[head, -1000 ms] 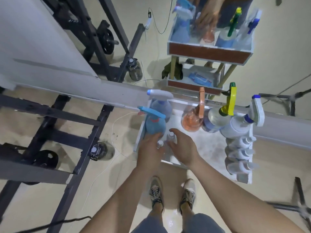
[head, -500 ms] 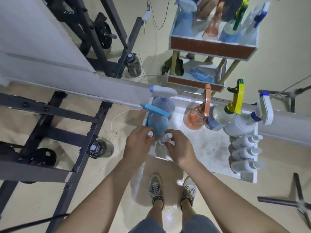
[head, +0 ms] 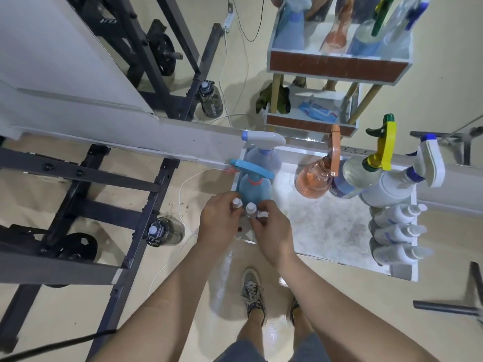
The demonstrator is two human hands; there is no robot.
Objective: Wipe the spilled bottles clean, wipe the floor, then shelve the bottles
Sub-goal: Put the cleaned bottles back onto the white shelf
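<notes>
At the shelf [head: 326,231] near left, gripping left bottle [head: 236,203] in left hand [head: 219,223], pinching right bottle [head: 251,208] in right hand [head: 271,231], seemingly to stand both upright together.

Bright, even indoor light, wet glare on the floor [head: 274,333], soft shadows, wide-angle bending at the edges.

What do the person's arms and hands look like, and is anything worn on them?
The left hand and the right hand are bare: no gloves, no visible ring. The left arm and the right arm are also bare, with no sleeve, watch or bracelet in view.
</notes>
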